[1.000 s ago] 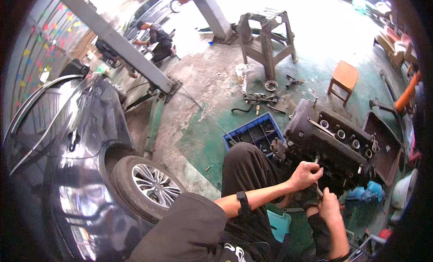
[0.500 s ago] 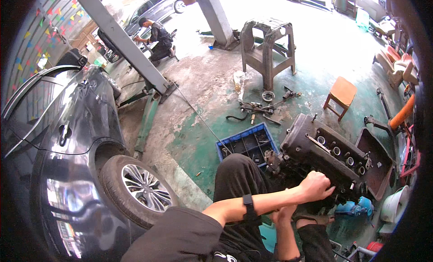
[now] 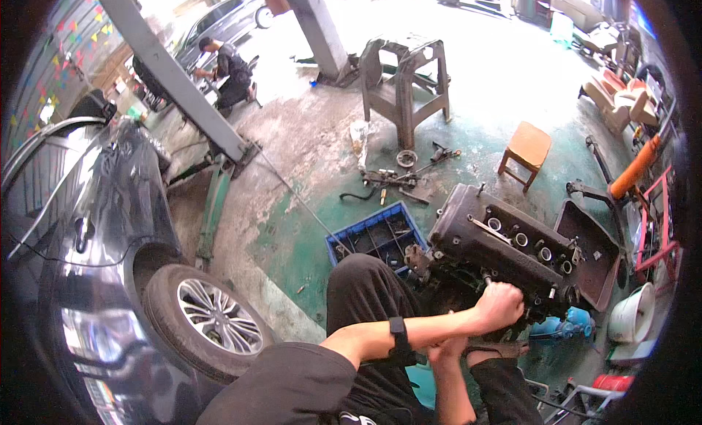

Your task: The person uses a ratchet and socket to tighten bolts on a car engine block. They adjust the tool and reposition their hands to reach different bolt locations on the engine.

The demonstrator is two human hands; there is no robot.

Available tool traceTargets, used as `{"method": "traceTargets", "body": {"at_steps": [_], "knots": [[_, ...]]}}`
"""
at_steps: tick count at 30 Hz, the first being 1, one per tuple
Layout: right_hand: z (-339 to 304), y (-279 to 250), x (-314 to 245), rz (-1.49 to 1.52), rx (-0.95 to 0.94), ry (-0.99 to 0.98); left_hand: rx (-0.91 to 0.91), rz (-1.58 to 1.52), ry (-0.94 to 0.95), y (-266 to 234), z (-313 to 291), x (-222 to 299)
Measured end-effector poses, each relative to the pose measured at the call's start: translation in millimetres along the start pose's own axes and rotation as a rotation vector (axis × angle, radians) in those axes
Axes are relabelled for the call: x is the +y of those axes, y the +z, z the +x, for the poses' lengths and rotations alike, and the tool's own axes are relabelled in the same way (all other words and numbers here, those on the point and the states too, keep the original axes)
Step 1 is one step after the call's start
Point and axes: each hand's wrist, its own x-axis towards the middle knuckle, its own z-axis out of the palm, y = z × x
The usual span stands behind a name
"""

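- Head view: left hand (image 3: 499, 306) curled into a fist, pressed against near edge of dark engine block (image 3: 504, 253); what the fist grips, hidden.
- Right hand (image 3: 447, 348) tucked under left forearm; grip cannot be told.
- Engine block on green floor, just right of blue crate (image 3: 376, 235).
- Dark car (image 3: 95, 279) at left, wooden stool (image 3: 528, 148) beyond.

Daylight from the open top of the frame, blown out to near white on the concrete floor (image 3: 482, 52). Foreground dimmer, even, soft shadows. Glare streaks on the dark car (image 3: 88, 227) body. Strong fisheye: pillars bend, black vignette round the rim, red fringe at left edge. Centre fairly sharp; slight motion blur on the left hand (image 3: 499, 306).
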Motion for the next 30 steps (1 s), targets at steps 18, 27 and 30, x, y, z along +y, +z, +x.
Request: {"method": "traceTargets", "body": {"at_steps": [18,27,30], "knots": [[-21,-28,-67,-1.884,0.089,-0.142,0.427,-0.942,-0.812,-41,-62,-82],[-18,-14,-34,-1.206,-0.015,-0.229,0.092,-0.485,-0.272,-63,-71,-53],[-16,-18,-23,-0.946,-0.024,-0.313,0.2,-0.492,-0.185,-44,-58,-38]]}}
